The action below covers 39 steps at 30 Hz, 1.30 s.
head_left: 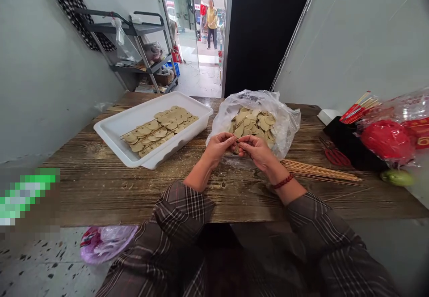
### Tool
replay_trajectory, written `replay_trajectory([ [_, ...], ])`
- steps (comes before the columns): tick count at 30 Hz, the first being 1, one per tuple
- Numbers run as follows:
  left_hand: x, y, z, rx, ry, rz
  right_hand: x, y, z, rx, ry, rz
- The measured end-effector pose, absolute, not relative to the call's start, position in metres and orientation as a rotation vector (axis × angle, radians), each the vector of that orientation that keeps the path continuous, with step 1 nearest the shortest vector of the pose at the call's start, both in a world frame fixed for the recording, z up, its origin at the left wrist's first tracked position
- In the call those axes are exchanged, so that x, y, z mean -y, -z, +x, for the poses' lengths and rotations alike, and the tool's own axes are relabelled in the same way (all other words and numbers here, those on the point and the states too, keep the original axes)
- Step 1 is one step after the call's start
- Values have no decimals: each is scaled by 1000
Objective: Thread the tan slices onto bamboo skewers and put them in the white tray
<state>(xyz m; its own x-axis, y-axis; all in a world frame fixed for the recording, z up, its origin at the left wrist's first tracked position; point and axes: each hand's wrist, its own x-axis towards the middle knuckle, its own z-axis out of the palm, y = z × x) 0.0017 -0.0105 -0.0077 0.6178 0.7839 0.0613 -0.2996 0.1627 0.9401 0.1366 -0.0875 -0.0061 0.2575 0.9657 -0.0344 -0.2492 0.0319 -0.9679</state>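
Observation:
My left hand [217, 150] and my right hand [257, 151] meet fingertip to fingertip at the near edge of a clear plastic bag [288, 122]. Thumbs and forefingers are pinched on something small and dark that I cannot make out. Inside the open bag lies a heap of flat, beige round slices [251, 122]. To the left, a white plastic tray [115, 147] holds similar slices threaded in rows on thin sticks [161, 131]. Right of my right hand, a bundle of thin wooden skewers [321, 171] lies on the table.
On the wooden table [110, 194] at the right are red-handled scissors [337, 157], a black holder [348, 142] with red-wrapped sticks, a red plastic bundle [389, 140] and a green fruit or vegetable [397, 177]. A shelf cart [140, 29] stands behind; a person [211, 22] is beyond the doorway.

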Motion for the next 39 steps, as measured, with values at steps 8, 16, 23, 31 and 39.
replay_trajectory([
  [8,5,6,-2,-636,-965,1173,93,-1,147,1326,-983,-1373],
  [16,2,3,-5,-760,-1025,1357,106,-3,188,1019,-888,-1349],
  [23,11,13,2,-1025,-736,2491,107,3,187,903,-915,-1207],
  [31,14,19,6,-1061,-657,2703,102,8,186,874,-932,-1214],
  [39,16,18,11,-966,-696,2653,104,5,183,848,-967,-1185],
])
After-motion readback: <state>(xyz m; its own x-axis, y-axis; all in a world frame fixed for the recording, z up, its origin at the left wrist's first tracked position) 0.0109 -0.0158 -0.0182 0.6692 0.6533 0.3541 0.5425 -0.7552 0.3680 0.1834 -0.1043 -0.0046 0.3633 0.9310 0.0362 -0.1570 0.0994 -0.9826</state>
